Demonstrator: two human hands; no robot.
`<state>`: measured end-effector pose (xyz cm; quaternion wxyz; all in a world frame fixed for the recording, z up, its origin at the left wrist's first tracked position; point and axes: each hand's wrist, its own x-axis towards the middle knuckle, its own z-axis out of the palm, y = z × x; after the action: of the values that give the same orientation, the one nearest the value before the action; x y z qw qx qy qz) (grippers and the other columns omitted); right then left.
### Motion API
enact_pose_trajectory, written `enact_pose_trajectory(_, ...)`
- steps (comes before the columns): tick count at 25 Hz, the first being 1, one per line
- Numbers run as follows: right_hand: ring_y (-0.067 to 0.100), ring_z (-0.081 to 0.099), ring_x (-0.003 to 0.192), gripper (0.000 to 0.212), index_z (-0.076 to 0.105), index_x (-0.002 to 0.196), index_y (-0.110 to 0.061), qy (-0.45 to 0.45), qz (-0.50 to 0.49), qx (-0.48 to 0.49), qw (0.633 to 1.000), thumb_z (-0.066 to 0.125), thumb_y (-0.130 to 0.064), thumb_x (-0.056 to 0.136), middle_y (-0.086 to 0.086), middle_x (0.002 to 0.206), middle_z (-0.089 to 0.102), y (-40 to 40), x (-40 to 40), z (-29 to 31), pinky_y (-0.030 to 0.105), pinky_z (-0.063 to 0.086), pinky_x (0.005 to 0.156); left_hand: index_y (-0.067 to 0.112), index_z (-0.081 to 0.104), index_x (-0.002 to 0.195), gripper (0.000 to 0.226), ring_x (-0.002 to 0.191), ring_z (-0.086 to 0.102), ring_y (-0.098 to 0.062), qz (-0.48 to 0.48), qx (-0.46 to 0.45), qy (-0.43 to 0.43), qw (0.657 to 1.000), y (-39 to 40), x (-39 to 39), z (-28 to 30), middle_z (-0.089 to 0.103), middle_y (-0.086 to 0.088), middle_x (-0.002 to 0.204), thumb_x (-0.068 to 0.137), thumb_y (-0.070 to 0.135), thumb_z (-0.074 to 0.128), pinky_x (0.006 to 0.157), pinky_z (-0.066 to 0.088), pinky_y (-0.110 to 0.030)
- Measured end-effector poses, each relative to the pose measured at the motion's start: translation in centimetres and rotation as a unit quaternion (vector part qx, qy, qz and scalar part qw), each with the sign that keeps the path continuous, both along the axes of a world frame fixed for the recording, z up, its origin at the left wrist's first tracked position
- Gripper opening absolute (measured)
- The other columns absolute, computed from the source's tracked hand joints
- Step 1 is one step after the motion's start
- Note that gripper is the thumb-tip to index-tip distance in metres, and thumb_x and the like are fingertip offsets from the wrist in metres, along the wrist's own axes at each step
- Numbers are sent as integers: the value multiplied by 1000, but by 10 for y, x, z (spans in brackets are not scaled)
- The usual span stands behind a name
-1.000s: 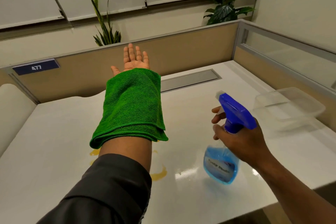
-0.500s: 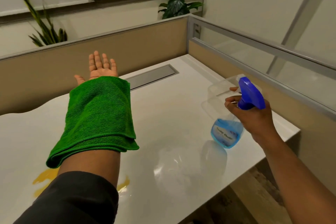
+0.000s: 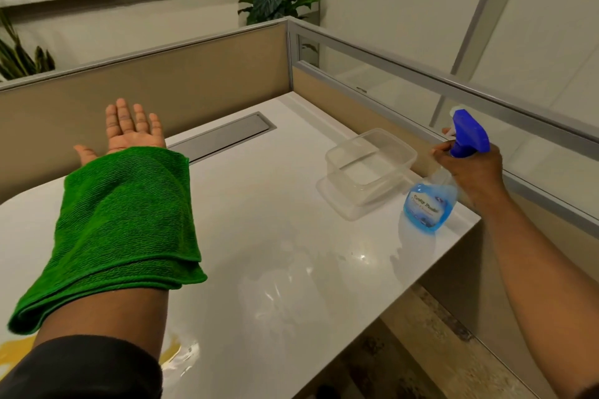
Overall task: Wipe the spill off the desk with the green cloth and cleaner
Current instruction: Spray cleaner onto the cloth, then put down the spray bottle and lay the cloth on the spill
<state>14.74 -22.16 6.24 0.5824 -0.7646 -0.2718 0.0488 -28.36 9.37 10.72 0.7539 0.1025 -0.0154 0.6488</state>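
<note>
Green terry cloth, folded, lies draped over the left forearm, which stretches out above the white desk. Beyond the cloth the left hand is flat and fully spread, palm up, gripping nothing. The right hand is wrapped round the neck of the spray bottle, one finger reaching toward the front of the blue trigger head; the bottle's base, with blue liquid in it, is at or just above the desk near the right edge, whether touching cannot be told. Just left of the bottle, along the right edge near the glass partition, sits a clear plastic container on its lid. The yellow spill shows at the near left, partly hidden under the left forearm and the dark sleeve. A grey cable hatch is set into the desk by the back edge.
</note>
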Motion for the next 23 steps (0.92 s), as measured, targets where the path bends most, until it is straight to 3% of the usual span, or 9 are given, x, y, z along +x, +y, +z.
enact_pose_trajectory(3,8,60,68,35,57,103,-17,-5,-25,-13,1000,78,-20,76,-4,74,59,10,29,-5,23,53,74,3,50,132,86,141,33,-32,6,-2,5,1000,2,0,-2,45,-13,148,91,70,16,106,28,-53)
enact_pose_trajectory(6,11,62,75,41,59,113,-14,-9,-13,-12,1000,78,-17,76,3,86,63,22,49,-7,24,53,77,3,50,132,86,141,33,-32,12,-3,10,1000,4,-1,-3,44,-12,149,91,70,16,104,29,-54)
enact_pose_trajectory(14,24,61,92,47,55,117,-2,-33,1,-54,998,77,-21,80,13,95,62,38,68,-14,41,50,92,3,50,133,85,141,32,-32,26,-18,21,999,1,-3,-3,45,-13,148,92,69,16,103,29,-53)
enact_pose_trajectory(18,33,62,105,53,53,122,-4,-48,-1,-75,996,78,-24,79,20,111,65,29,70,-17,39,46,92,3,50,133,85,141,33,-32,27,-21,21,999,1,-7,-2,46,-14,147,92,69,16,103,29,-53)
enact_pose_trajectory(23,24,56,111,67,44,131,-10,-114,-51,-60,990,78,-35,79,16,129,56,7,41,-17,30,43,87,3,48,136,85,142,31,-32,21,-23,9,999,-3,-11,0,43,-14,149,92,68,16,108,26,-53)
